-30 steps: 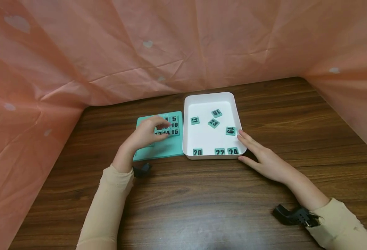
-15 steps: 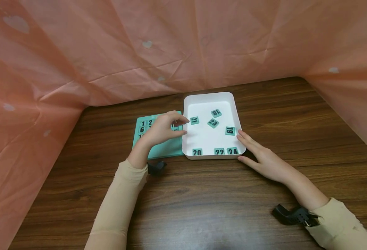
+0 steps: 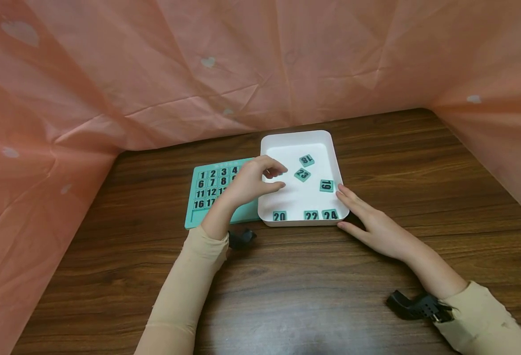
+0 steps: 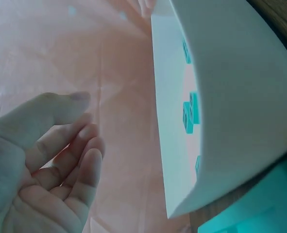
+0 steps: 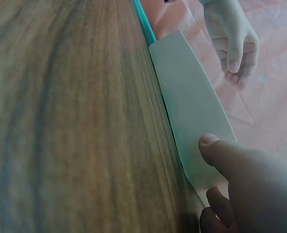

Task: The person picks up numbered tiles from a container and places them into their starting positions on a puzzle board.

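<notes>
My left hand (image 3: 253, 181) hovers over the left side of the white tray (image 3: 295, 207), thumb and fingers curved and apart. In the left wrist view that hand (image 4: 56, 160) holds nothing. The 21 tile is hidden behind it in the head view. To its right lie the 23 tile (image 3: 302, 174), 18 tile (image 3: 306, 160) and 19 tile (image 3: 326, 186). Along the near wall are the 20 tile (image 3: 280, 216), 22 tile (image 3: 311, 215) and 24 tile (image 3: 329, 214). My right hand (image 3: 377, 229) rests straight fingers against the tray's near right corner; its thumb (image 5: 210, 140) touches the outer wall.
A teal number board (image 3: 244, 213), with rows of numbered tiles, lies against the tray's left side, partly covered by the left forearm (image 3: 189, 286). Both sit on a dark wooden table (image 3: 309, 286). A pink curtain (image 3: 242, 64) rises behind and at both sides.
My left hand has moved right, from above the number board to above the tray's left side, covering the 21 tile. My right hand and the tray have stayed in place.
</notes>
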`<state>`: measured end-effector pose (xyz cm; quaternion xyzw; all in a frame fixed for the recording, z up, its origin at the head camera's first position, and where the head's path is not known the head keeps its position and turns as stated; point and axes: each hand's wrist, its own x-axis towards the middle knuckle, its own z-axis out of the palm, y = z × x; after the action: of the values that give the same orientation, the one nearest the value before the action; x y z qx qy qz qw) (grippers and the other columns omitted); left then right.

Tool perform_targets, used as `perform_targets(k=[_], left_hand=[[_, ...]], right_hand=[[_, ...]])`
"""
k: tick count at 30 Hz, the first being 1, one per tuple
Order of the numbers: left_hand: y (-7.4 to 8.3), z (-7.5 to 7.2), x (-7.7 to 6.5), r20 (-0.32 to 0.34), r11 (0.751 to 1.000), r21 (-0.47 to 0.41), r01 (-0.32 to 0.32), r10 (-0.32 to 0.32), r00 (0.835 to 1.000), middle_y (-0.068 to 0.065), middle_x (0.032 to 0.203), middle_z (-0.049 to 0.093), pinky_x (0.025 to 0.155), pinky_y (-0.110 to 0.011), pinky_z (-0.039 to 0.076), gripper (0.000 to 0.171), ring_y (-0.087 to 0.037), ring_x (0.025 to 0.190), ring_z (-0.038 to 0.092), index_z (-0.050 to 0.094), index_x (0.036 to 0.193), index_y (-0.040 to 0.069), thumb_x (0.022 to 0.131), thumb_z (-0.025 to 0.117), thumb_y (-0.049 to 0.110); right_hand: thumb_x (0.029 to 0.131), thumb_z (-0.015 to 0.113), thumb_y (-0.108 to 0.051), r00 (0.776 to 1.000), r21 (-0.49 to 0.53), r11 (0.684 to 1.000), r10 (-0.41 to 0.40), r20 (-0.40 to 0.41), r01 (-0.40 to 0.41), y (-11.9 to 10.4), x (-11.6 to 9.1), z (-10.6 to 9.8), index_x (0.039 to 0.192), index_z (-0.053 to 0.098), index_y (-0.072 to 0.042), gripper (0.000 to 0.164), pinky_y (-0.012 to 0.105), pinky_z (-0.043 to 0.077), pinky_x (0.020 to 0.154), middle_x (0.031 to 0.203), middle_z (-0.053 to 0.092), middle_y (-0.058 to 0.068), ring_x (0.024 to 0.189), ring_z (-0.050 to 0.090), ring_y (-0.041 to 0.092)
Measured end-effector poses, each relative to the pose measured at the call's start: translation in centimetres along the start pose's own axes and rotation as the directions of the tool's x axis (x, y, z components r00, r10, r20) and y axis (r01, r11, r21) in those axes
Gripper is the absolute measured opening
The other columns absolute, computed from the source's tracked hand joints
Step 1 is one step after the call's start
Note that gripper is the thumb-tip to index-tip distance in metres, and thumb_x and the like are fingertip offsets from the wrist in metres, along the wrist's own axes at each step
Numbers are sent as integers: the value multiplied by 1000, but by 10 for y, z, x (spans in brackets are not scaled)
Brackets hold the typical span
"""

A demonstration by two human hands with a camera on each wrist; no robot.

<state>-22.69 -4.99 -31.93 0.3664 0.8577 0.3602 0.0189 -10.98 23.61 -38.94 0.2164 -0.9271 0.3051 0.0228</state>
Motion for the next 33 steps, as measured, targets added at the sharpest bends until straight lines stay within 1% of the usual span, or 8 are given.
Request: perform_targets(k=[4,8,9,15,20,23,28,33], left_hand=[[3,2,2,-6,1000,4,-3,3,1000,-3,97,62,81,-32,48,24,-18,87,55,70,106,6,84,74,14],[6,3,3,-12,999,-33,3,-3,1000,-4,98,62,81,-32,47,22,-20,89,56,69,106,6,86,72,14],[6,3,3,-17,999,-43,8,-9,1000,-5,99,63,82,-32,48,22,-19,89,55,69,107,6,86,71,14],[9,3,7,-78,993,-110,41,-50,996,-3,98,62,78,-27,48,17,-12,86,56,70,106,7,91,64,13],[11,2,11,-123,989,-142,48,-65,990,0,96,62,77,-25,47,16,-10,86,56,71,105,8,91,63,13],[12,4,14,-122,985,-158,64,-84,989,0,97,62,77,-25,47,16,-11,87,56,71,105,8,91,63,14],[15,10,18,-103,971,-220,96,-121,987,0,100,63,78,-25,47,17,-11,88,57,71,106,10,91,64,16],[20,21,21,-78,958,-271,92,-117,990,-1,100,64,77,-24,48,18,-12,88,57,70,107,8,92,63,14]], right_hand=[[96,58,-29,1000,2,1000,10,-3,-10,-1,-1,-1,153,24,-16,67,56,32,103,159,13,3,141,23,29],[97,58,-28,1000,-2,1000,2,-5,-2,-2,-1,-1,153,24,-16,67,56,32,102,159,12,3,141,22,29],[97,58,-28,1000,-3,1000,0,-7,0,-2,-1,-1,153,24,-16,67,56,32,102,159,12,3,141,22,29],[97,57,-29,1000,-9,1000,-17,-7,17,-4,-2,-1,152,25,-15,66,57,33,100,159,13,5,140,23,30],[96,58,-28,1000,-4,1000,-16,-7,16,-4,-2,-1,152,25,-14,66,57,33,100,159,14,5,140,23,30],[96,58,-28,1000,-4,1000,-17,-5,17,-4,-2,-1,152,25,-14,66,57,33,101,159,14,5,141,23,30],[96,58,-28,1000,2,1000,-14,-2,14,-4,-3,-1,152,25,-14,66,57,32,101,159,13,5,141,22,30],[97,58,-28,1000,5,1000,-6,4,6,-4,-3,-2,152,25,-14,66,57,32,101,159,13,5,141,22,29]])
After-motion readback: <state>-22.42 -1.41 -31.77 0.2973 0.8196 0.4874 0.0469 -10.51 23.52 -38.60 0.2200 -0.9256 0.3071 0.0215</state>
